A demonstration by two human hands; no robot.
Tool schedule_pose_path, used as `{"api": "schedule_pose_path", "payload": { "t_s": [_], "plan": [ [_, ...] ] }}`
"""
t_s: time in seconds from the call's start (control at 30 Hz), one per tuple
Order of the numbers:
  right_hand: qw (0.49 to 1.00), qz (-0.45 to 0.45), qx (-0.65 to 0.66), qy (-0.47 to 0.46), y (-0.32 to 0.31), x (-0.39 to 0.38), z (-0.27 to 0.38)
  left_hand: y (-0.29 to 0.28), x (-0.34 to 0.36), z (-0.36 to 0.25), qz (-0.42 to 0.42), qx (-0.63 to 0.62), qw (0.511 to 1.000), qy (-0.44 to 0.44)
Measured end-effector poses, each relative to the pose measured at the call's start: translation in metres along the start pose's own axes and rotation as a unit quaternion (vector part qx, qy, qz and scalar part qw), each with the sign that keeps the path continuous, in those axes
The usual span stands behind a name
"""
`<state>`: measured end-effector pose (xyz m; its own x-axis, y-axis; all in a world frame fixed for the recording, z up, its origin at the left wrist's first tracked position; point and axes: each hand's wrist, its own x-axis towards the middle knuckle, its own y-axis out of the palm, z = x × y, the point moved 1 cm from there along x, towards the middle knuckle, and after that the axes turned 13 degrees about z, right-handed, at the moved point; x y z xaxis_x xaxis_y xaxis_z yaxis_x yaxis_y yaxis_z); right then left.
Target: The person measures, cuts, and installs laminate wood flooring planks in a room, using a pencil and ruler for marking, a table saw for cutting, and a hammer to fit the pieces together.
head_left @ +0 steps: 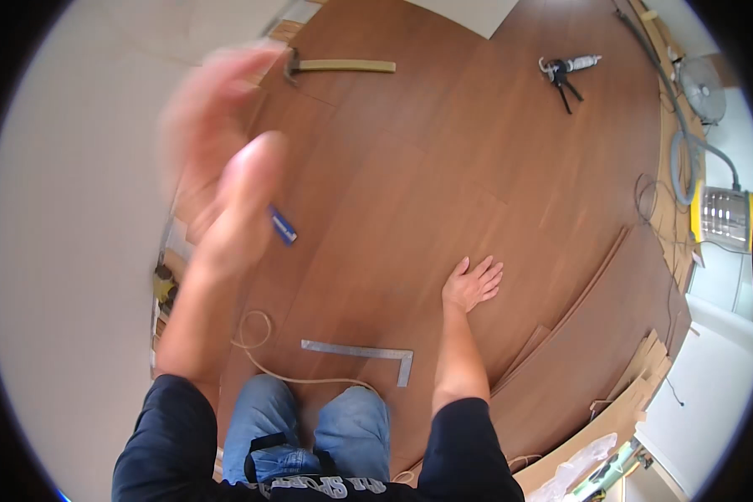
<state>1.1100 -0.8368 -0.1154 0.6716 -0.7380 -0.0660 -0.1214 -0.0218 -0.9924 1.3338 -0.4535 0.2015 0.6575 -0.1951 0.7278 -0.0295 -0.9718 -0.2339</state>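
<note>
My left hand (226, 159) is raised close to the camera and smeared by motion. Its thumb stands apart from the fingers, and nothing shows between them. Just beyond its wrist, a small blue object (284, 226) lies on the floor, partly covered by the hand; I cannot make out its kind. My right hand (473, 284) rests palm down on the brown wood floor (410, 201), fingers spread. In front of my knees lies a metal carpenter's square (356, 350). A claw hammer (343, 65) with a wooden handle lies at the far left, past my left fingertips.
A caulking gun (569, 69) lies far right. Brown floor planks (602, 309) are stacked on the right, beside cardboard (644, 376). Along the right wall are a fan (701, 88), a grey hose (684, 167) and a yellow machine (724, 216). A thin tan cord (268, 368) curls by my knees.
</note>
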Motion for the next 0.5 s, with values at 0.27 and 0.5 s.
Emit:
{"api": "schedule_pose_path", "payload": {
  "t_s": [0.27,0.5],
  "plan": [
    [0.992,0.072,0.099,-0.036,0.017,-0.026,0.055,0.165,-0.139,0.287,0.358,0.383,0.775,-0.353],
    [0.991,0.093,0.091,-0.043,-0.007,-0.005,0.033,0.209,-0.126,0.272,0.346,0.375,0.777,-0.368]
  ]
}}
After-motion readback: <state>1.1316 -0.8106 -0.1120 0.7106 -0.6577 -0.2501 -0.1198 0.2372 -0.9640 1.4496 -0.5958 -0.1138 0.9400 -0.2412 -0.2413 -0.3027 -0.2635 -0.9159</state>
